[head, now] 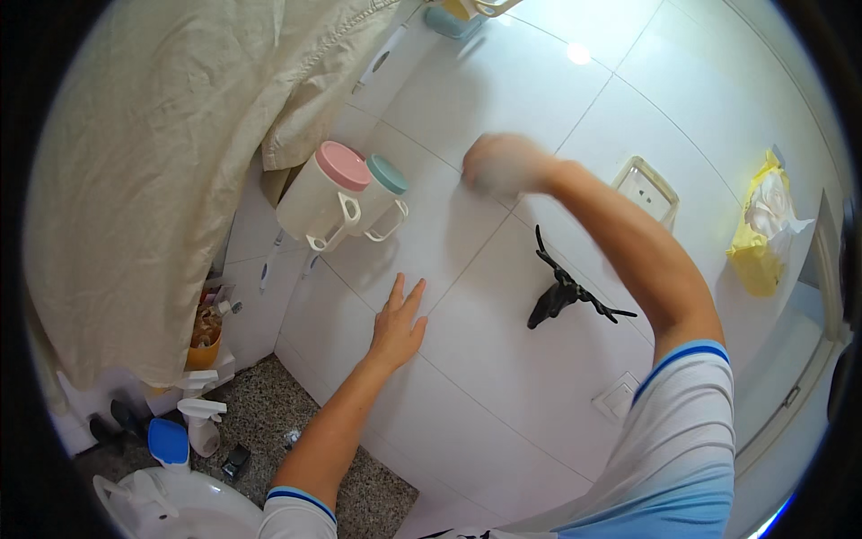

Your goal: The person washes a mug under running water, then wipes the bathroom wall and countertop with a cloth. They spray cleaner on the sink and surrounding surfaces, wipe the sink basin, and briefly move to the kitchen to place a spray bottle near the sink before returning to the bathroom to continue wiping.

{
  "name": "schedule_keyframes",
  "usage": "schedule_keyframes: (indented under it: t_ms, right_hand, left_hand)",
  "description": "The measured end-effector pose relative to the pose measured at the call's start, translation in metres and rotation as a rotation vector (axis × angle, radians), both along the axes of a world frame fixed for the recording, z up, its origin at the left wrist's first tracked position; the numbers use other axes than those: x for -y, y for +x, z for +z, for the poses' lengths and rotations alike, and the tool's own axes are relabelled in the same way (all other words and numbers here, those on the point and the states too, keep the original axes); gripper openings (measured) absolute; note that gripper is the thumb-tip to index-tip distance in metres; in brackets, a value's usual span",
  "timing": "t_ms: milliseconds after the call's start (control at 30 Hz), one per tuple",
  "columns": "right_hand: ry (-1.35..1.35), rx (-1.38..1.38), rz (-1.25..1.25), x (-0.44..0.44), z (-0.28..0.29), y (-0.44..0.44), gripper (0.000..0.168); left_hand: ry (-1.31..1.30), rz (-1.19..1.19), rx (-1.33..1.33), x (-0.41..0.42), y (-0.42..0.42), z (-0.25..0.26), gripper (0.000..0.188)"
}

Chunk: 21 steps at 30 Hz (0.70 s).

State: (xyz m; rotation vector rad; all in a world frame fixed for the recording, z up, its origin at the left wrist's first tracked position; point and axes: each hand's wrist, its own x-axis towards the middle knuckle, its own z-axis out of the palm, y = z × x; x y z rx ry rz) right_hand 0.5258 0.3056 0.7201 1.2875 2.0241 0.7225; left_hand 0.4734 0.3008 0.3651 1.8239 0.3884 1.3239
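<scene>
My right hand [502, 165], blurred and curled, is at the white tiled wall [471, 310]; whether something is in it is hidden. Lower and to the left, my left hand [399, 328] has its fingers apart at the same tiles, with nothing in it. A pitcher with a pink lid [343, 166] and one with a teal lid [387, 174] hang side by side, above and left of my left hand. A black deer-head wall hook [562, 294] with antlers sticks out below my right forearm.
A beige curtain [155, 168] fills the left. At lower left, a white washbasin [195, 505], a spray bottle [202, 428] and a blue-lidded container [168, 441] are by a speckled stone counter [377, 482]. A wall socket [645, 192], light switch [616, 397] and yellow tissue pack [757, 263] are at right.
</scene>
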Motion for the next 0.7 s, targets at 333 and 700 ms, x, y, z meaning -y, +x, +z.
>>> schedule_keyframes:
  t_ms: [333,700]
  right_hand:
    - [-0.157,-0.192,-0.162,0.023,-0.032,0.026,0.028]
    - [0.455,0.235,-0.553,0.108,0.103,-0.002,0.021]
  left_hand:
    - [-0.042,-0.007,-0.015,0.020,0.012,0.009,0.062]
    - [-0.171,-0.172,0.100,0.044,0.015,-0.013,0.057]
